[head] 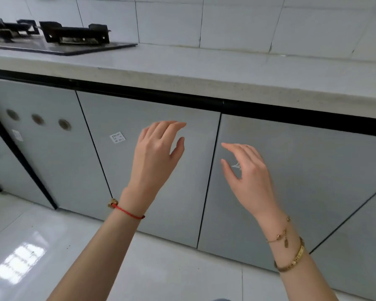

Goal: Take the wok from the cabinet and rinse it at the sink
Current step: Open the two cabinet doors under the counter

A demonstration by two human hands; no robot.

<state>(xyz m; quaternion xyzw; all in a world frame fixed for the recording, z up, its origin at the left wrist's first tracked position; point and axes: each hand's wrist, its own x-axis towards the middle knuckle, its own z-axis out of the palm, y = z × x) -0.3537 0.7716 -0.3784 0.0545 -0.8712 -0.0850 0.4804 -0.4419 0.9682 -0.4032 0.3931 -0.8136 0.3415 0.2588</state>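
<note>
Grey, flat cabinet doors (pixel 152 161) fill the front under the pale stone desk (pixel 204 70), and all of them are shut, so the wok cannot be seen anywhere. The left hand (pixel 155 153) hangs in front of the middle door, fingers (pixel 174 125) spread and loose, grasping nothing; whether they touch the panel cannot be told. The right hand (pixel 247 170) is raised before the next door to the right, just beside the dark seam between the two doors, its fingers likewise released and curved. A red cord bracelet (pixel 127 210) circles the left wrist; gold bracelets (pixel 290 255) circle the right. A black gas hob (pixel 59 38) sits on the desk at far left, against the white tiled wall (pixel 237 20). A small white sticker (pixel 117 137) marks the middle door.
</note>
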